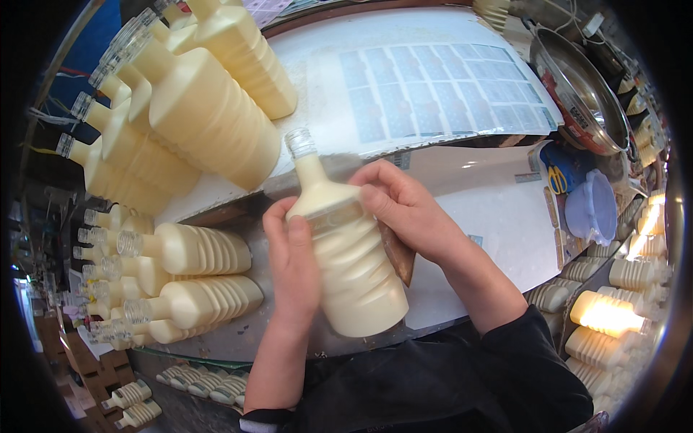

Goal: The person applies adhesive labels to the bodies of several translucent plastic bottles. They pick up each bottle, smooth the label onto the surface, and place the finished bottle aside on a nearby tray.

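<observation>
A cream-coloured bottle (364,278) with ribbed sides and a clear threaded neck leans in front of me, its neck pointing away. Around its left shoulder my left hand (292,252) is closed, thumb on the front. My right hand (404,206) pinches the right shoulder between thumb and fingers. Between the two thumbs a thin, see-through label strip (336,219) lies across the upper front. Beneath my right hand, along the bottle's right side, is a brown wedge-shaped flat piece (397,256); how it is held is hidden.
Several similar bottles (209,108) stand at the far left, and more bottles (206,249) lie stacked below them. A sheet of pale blue labels (447,90) covers the white board. To the right are a metal pan (581,90), yellow-handled scissors (556,180), a lilac bucket (590,208) and more bottles (595,350).
</observation>
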A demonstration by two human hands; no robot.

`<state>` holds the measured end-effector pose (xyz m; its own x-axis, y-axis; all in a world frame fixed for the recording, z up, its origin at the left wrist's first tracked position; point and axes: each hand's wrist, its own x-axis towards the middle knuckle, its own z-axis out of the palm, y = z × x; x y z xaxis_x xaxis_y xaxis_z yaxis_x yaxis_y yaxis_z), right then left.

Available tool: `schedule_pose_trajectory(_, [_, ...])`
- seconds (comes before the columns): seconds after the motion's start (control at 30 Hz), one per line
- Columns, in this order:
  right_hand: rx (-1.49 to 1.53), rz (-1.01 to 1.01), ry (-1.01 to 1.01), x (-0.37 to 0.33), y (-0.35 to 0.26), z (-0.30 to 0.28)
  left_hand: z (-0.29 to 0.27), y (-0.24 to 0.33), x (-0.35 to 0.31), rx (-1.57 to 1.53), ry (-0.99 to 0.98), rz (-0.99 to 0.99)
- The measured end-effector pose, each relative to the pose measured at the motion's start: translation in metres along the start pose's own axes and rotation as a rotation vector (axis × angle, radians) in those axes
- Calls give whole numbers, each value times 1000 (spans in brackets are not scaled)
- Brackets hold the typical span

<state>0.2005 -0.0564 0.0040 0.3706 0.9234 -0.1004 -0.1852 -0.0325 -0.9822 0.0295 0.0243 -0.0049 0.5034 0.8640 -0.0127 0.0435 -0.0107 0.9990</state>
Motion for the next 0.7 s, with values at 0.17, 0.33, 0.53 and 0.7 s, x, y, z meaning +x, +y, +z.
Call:
schedule_pose_trajectory(0.17, [-68, 48, -32, -1, 3, -2, 1, 1, -1, -6, 0, -8])
schedule_pose_trajectory(0.33, [-102, 35, -2, -2, 0, 1, 0, -1, 0, 8, 6, -5])
schedule_pose_trajectory(0.53, [-107, 48, 14, -4, -5, 3, 0, -1, -1, 5, 9, -3])
schedule_pose_trajectory(0.7, [-126, -77, 70, 0, 4, 4, 1, 2, -1, -7, -1, 4])
